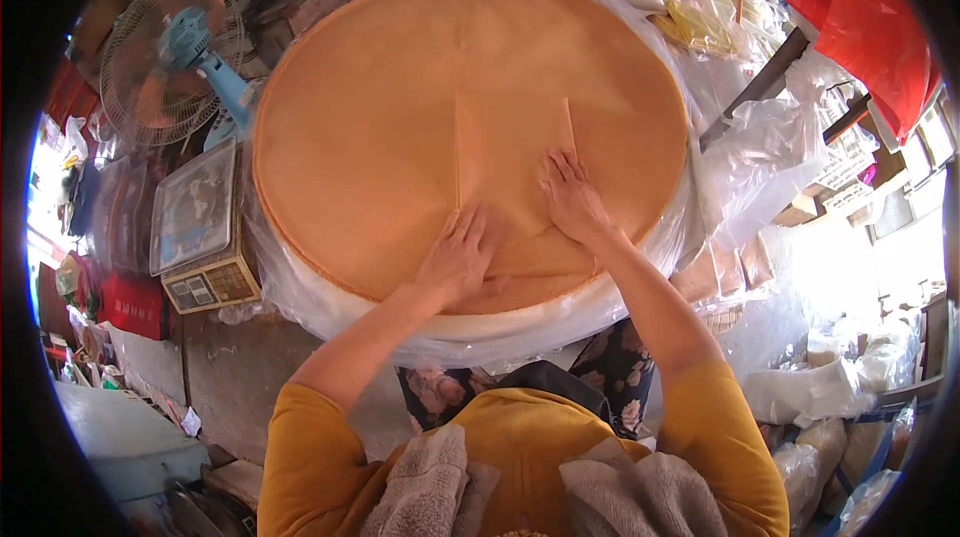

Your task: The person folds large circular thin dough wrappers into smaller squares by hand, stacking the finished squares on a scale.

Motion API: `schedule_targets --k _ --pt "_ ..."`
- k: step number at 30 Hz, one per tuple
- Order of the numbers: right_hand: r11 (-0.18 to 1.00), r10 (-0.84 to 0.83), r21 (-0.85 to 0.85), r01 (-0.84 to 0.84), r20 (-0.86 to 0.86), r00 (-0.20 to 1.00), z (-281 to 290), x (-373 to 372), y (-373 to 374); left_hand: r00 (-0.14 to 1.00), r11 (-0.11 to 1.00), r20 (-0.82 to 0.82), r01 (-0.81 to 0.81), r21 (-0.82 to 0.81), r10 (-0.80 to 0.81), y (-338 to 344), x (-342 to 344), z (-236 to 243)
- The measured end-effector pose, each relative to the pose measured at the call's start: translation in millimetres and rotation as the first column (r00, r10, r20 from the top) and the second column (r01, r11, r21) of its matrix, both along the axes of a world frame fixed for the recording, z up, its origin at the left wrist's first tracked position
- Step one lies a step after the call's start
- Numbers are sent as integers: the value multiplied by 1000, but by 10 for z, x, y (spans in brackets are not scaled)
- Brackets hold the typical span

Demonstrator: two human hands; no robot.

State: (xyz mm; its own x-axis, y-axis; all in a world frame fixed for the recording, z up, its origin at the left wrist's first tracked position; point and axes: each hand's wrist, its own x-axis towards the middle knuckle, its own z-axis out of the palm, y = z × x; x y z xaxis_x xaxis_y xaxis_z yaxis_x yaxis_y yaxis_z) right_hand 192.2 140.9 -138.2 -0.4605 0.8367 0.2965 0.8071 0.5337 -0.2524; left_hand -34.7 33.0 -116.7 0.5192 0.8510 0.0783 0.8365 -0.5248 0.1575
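Well, the tan flap (512,152) lies near the middle of the big round sheet (350,137), with a straight edge showing on its left and another on its right. The left hand (460,255) is palm-down at its lower left, slightly blurred, fingers loosely extended; the right hand (574,199) lies flat near the right edge. Neither seems clenched on anything; both simply rest on the surface. I'd judge the stuff thin, light and limp, quick to crease and perhaps to tear; how slippery it is, I can't tell from here. Those straight edges look the best place to pinch, with open palms for the broad part. Past the fingertips there's open surface toward the far rim. All round, crinkled plastic (278,255) borders the sheet and might snag; to the left, the fan (187,37) and box (205,227) stand near, leaving little room outside that rim.
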Motion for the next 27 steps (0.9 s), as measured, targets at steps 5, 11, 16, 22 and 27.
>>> schedule_targets --k 5,11,16,22,27 --pt "936 208 -240 -259 -216 954 272 192 23 997 994 -49 61 85 -57 40 -208 -122" --pt "883 418 -196 -426 -83 905 422 586 -339 947 922 305 22 -386 105 -162 -199 392" --pt "889 397 -113 -444 -290 870 253 663 -455 885 962 461 174 -210 -60 -154 -390 492" --pt "863 319 -186 -469 -518 793 155 703 -319 833 989 534 138 56 -147 178 -572 115" --pt "973 -61 -228 31 -125 990 65 557 -92 798 850 362 -324 -415 481 374 -328 200"
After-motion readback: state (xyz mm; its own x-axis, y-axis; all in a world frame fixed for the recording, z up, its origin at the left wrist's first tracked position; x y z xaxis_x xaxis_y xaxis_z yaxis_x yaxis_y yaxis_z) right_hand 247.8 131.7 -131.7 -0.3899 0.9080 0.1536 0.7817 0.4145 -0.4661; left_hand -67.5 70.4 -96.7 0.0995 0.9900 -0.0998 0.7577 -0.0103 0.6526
